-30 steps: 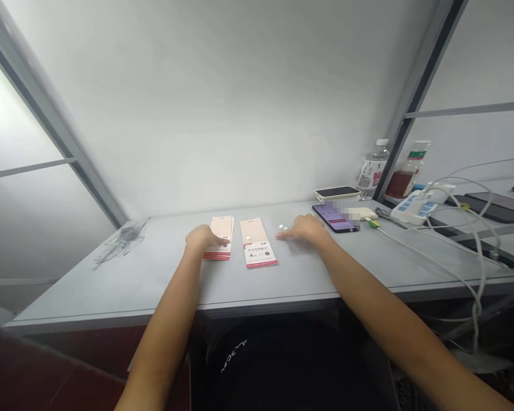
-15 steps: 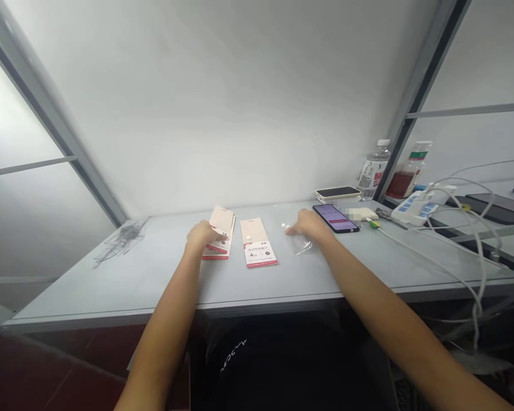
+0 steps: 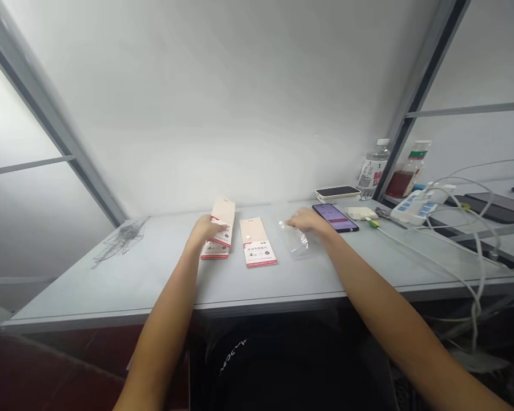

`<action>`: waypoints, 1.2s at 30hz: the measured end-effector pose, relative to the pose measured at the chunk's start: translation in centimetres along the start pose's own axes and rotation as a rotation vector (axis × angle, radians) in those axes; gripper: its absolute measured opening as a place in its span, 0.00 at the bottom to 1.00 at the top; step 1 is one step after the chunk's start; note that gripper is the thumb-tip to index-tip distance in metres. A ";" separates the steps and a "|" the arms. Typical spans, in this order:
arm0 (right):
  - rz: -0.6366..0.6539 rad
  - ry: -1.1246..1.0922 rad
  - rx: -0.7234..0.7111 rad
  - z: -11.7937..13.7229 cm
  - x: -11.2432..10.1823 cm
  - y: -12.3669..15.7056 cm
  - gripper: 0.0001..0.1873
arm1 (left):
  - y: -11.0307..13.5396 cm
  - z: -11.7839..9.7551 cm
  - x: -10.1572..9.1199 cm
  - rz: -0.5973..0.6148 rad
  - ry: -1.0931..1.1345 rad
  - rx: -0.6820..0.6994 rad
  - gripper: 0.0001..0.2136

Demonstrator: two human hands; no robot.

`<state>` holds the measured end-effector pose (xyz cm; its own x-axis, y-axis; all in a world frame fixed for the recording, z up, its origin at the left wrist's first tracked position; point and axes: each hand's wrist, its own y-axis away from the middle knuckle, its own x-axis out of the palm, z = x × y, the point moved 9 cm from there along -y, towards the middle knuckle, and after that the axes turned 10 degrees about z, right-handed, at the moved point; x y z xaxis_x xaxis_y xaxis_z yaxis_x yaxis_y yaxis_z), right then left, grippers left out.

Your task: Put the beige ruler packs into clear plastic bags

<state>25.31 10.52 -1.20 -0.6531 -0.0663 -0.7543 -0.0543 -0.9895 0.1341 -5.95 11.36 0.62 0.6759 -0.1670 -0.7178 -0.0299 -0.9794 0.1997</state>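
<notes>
My left hand [image 3: 204,229] grips a pale pink booklet [image 3: 223,220], its far end tilted up off the stack. Beneath it lies a stack of red-edged booklets [image 3: 215,252], partly hidden by that hand. To the right, a single flat booklet [image 3: 257,246] with a white-and-red lower panel carries a small white piece [image 3: 248,237]. My right hand [image 3: 305,220] holds a clear plastic bag [image 3: 297,242] at the tabletop, its fingers at the bag's upper edge. Small white pieces [image 3: 281,224] sit just beyond my right fingertips.
A dark smartphone [image 3: 334,217] lies beyond my right hand, next to a cream adapter [image 3: 360,213]. Further back stand several plastic bottles [image 3: 373,170], and a white power strip [image 3: 415,206] trails cables at the right. Grey scribbled marks [image 3: 120,242] lie at the table's left.
The pink booklet in my left hand has lifted and tilted further from the stack. My right hand has moved left, and the plastic bag now looks crumpled under it.
</notes>
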 end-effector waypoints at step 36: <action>-0.057 0.442 0.067 -0.6 0.3 -0.7 0.12 | 0.2 -0.4 0.4 0.017 -0.091 0.012 0.12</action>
<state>25.60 11.13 -1.93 -0.2629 -0.0755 -0.9619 -0.1391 -0.9836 0.1152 -5.42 11.11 0.65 0.6055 -0.1930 -0.7721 -0.0502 -0.9775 0.2050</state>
